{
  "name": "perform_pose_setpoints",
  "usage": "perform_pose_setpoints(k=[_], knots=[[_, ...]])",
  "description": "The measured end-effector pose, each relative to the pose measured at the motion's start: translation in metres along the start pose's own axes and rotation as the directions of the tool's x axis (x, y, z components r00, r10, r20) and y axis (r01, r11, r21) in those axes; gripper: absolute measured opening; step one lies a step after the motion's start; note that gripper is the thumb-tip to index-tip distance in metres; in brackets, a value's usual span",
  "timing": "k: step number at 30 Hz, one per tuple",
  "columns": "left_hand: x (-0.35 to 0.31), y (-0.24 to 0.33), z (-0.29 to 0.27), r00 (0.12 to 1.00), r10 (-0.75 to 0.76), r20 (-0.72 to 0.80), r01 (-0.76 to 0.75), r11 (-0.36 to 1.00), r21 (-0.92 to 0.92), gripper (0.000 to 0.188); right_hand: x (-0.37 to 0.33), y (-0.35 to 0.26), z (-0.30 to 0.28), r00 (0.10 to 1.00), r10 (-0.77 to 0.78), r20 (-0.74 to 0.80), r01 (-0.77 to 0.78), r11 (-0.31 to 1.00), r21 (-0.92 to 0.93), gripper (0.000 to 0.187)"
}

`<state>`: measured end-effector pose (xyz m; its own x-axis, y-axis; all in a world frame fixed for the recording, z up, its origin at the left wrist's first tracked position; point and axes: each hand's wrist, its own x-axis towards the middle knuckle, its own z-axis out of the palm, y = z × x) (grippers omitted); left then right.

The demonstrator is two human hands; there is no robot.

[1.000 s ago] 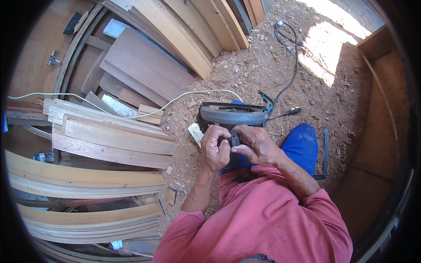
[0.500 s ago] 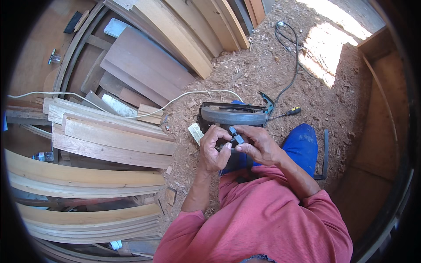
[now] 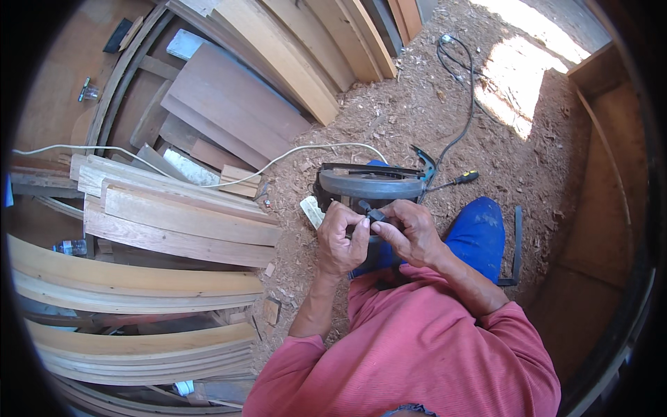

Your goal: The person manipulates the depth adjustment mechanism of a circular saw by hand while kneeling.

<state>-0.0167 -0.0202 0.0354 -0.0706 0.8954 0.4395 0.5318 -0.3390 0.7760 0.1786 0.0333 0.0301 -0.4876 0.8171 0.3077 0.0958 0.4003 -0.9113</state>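
Above my lap, a small dark grey part with a narrow projecting end is pinched between my hands. My right hand grips its body with thumb and fingers. The thumb and index fingertip of my left hand are closed against its left side, where the fingers hide some of it. Just beyond my hands lies a power tool with a curved grey guard, seemingly a circular saw, with a teal piece at its right end. A pale label-like tag sticks out beside my left hand.
A yellow-and-black screwdriver lies right of the tool on wood shavings. A dark cable and a white cord run across the ground. Curved boards are stacked at left; a metal square lies by my right knee.
The small part has turned in my fingers, and its lit face now looks darker. My left thumb and index finger have come closer together against it.
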Motion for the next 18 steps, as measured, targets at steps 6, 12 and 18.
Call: perform_pose_setpoints(k=[6,12,18], knots=[[-0.003,-0.001,0.002,0.999,-0.01,-0.04,0.009,1.0,-0.015,0.009,0.007,-0.009,-0.008,0.982,0.149,0.115,-0.167,0.972,0.163,0.029],[-0.001,0.001,0.0,0.998,-0.05,-0.039,0.049,0.999,-0.014,0.01,-0.006,-0.005,0.007,0.998,-0.016,-0.06,0.012,0.997,-0.078,0.03],[0.001,0.006,0.003,0.999,-0.038,-0.01,0.038,0.999,0.038,0.012,-0.005,-0.005,0.016,0.984,-0.079,-0.163,0.041,0.973,-0.227,0.022]])
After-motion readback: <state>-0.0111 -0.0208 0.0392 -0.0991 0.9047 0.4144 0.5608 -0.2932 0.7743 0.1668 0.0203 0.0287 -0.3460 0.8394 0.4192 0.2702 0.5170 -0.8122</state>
